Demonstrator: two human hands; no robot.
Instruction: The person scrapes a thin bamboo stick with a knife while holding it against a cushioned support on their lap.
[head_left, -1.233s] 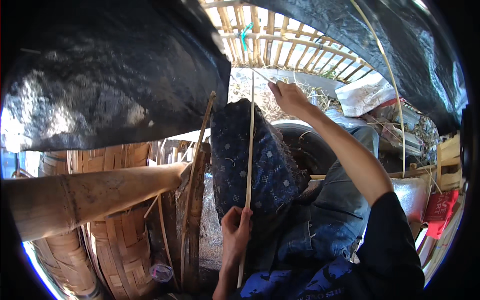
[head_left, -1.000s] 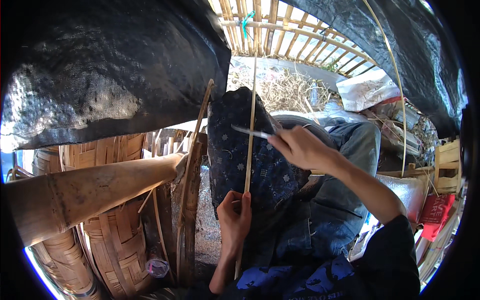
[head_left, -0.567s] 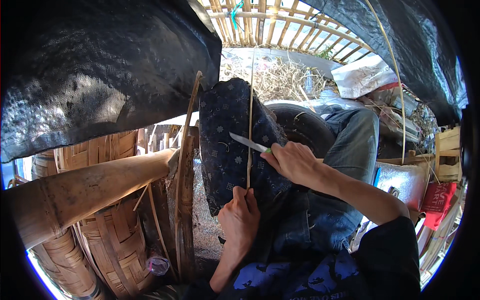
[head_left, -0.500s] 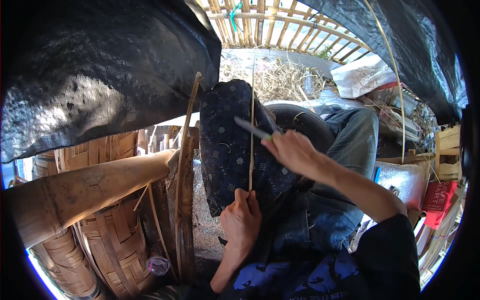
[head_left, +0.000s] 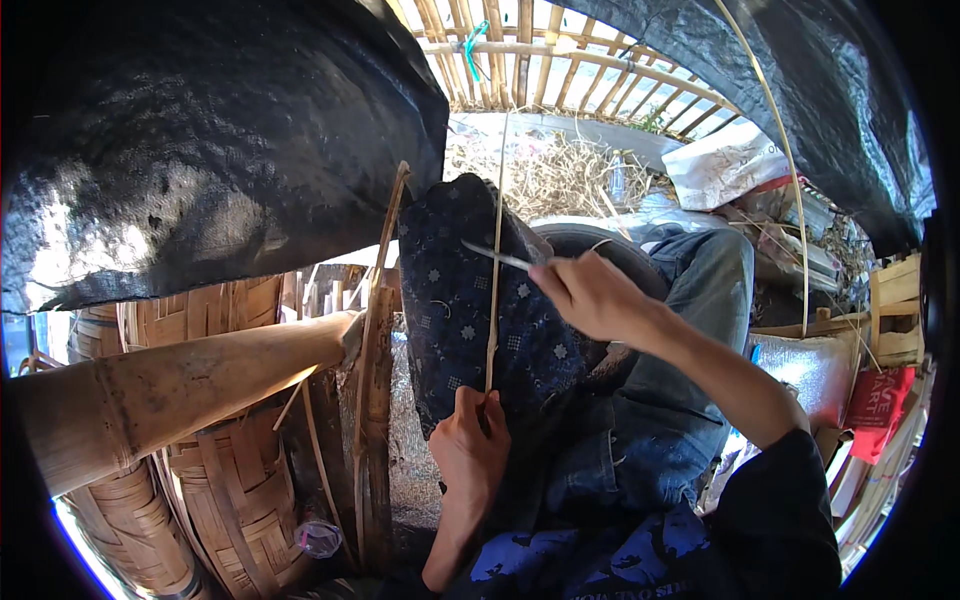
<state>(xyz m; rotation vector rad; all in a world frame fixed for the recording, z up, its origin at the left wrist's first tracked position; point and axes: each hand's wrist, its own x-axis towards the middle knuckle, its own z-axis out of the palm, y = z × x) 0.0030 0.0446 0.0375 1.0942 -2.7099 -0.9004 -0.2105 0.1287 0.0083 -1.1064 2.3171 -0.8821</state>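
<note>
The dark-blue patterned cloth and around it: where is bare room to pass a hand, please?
The dark-blue patterned cloth is mostly bare left of the thin pale strip, between the silver-bladed knife and left hand. A narrow grey textured patch shows between cloth and brown post. It is crowded where the right hand holds the knife across the strip.

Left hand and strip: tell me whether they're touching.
Touching. The head view shows the pale strip running into the left hand, pinched between thumb and forefinger.
</note>
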